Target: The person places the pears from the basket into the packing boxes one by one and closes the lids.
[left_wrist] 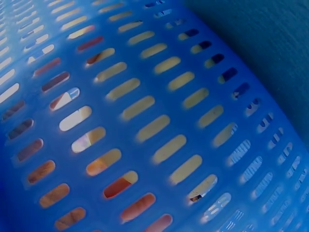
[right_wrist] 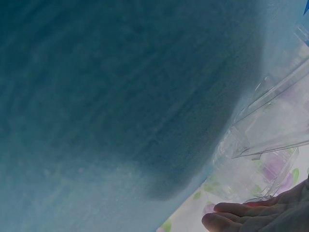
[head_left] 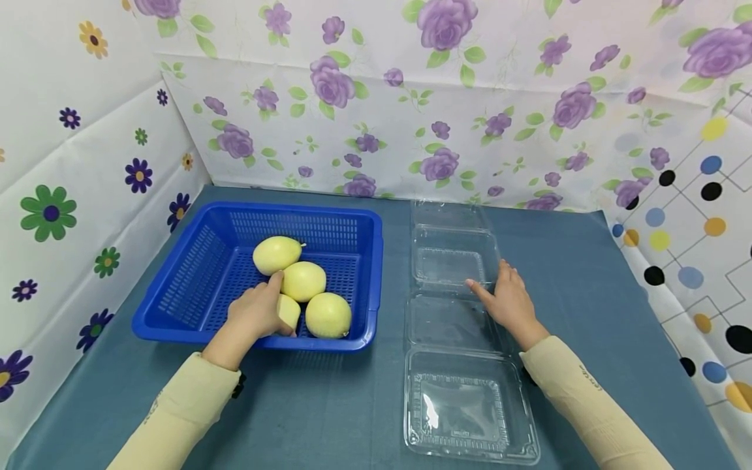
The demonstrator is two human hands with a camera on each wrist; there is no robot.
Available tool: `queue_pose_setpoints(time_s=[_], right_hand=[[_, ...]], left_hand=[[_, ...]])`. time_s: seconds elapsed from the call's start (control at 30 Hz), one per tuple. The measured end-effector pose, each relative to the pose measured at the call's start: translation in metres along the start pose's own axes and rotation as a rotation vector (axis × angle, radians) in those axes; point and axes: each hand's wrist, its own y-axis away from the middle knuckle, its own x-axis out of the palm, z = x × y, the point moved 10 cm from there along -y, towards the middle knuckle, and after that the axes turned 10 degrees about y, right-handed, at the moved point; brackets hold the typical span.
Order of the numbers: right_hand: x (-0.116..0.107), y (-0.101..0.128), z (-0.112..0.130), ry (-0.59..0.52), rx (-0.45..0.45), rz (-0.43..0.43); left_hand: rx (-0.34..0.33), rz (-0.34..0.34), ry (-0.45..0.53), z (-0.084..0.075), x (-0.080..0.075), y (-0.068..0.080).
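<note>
In the head view my left hand [head_left: 251, 314] reaches over the near wall of a blue slotted basket [head_left: 170, 287] and grips a pale yellow pear [head_left: 288, 312]. Close by in the basket lie a stemmed pear [head_left: 276, 254], a middle pear [head_left: 303, 281] and a right-hand pear [head_left: 328, 315]. Through the basket slots, the left wrist view gives glimpses of yellow fruit and fingers. My right hand [head_left: 510, 303], fingers extended and thumb apart, is at the right edge of a clear plastic clamshell box [head_left: 452, 264]. Its fingers [right_wrist: 231, 215] also show in the right wrist view.
A second clear clamshell box [head_left: 464, 408] lies opened on the near side, its lid [head_left: 446, 320] toward the far box. Blue-grey cloth [head_left: 341, 405] covers the table. Flower-patterned sheets [head_left: 376, 98] stand at the back and left, a dotted one [head_left: 699, 261] at the right.
</note>
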Motion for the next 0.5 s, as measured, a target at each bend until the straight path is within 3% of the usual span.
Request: queue_pose_setpoints(time_s=[0.5], right_hand=[[0.0021, 0.0015, -0.0019, -0.006, 0.02, 0.015]], left_hand=[[-0.04, 0.003, -0.013, 0.0032, -0.0006, 0.0023]])
